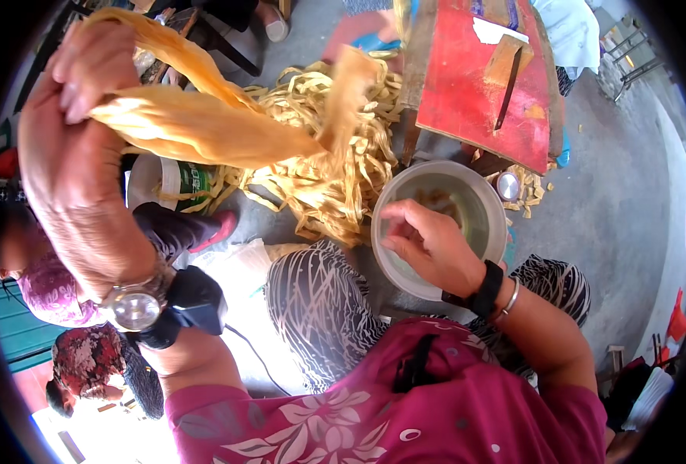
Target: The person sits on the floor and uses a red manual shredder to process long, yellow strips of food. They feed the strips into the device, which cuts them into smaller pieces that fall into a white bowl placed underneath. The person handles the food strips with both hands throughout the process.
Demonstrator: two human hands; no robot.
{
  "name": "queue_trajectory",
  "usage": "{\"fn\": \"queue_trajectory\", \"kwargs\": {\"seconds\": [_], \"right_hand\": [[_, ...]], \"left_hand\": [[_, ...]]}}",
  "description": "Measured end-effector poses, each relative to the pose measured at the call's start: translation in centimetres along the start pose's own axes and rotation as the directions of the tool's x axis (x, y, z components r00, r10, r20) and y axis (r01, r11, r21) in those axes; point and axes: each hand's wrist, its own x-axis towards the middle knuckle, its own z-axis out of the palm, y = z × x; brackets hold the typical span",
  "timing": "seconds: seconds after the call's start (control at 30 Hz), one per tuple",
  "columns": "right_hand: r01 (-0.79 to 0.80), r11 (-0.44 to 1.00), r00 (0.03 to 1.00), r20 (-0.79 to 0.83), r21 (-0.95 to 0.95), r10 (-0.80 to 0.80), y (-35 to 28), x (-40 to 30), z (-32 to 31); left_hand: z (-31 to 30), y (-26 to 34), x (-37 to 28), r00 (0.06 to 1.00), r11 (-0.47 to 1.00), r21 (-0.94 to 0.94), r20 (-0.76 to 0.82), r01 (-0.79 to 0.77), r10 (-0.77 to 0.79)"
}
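Note:
High on the left, my left hand grips a long, wide, yellow-tan strip. The strip is folded into a loop, and its free end hangs blurred to the right. Beneath it a large heap of similar tan strips lies on the floor. My right hand is over a pale plastic bucket of water between my knees. Its fingers are curled and apart from the thumb, with nothing visible between them. Some brownish pieces show in the water.
A red-topped table bears a wooden block with a dark narrow blade. Under its edge are small tan pieces and a round metal lid. A white tub lies tipped at left. Other people sit nearby.

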Motion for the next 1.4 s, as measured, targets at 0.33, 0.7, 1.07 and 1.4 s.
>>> {"fn": "queue_trajectory", "kwargs": {"seconds": [0.33, 0.7, 1.07, 1.4], "right_hand": [[0.001, 0.897, 0.995, 0.086, 0.443, -0.043, 3.5, 3.5, 1.3], [-0.206, 0.343, 0.976, 0.217, 0.916, 0.008, 1.1, 4.4, 1.5], [0.089, 0.721, 0.995, -0.099, 0.687, -0.028, -0.7, 0.5, -2.1], [0.389, 0.582, 0.867, -0.497, 0.714, 0.029, -0.5, -3.4, -8.3]], "left_hand": [[5.7, 1.1, 0.3, 0.998, 0.999, -0.014, -0.039, -0.043, 0.042], [4.0, -2.5, 0.4, 1.0, 0.989, -0.146, -0.008, -0.023, 0.022], [-12.6, 0.6, 1.2, 0.818, 0.944, 0.326, -0.526, -0.059, 0.233], [-26.9, -0.3, -3.9, 0.453, 0.525, 0.713, -0.7, 0.464, 0.551]]}}
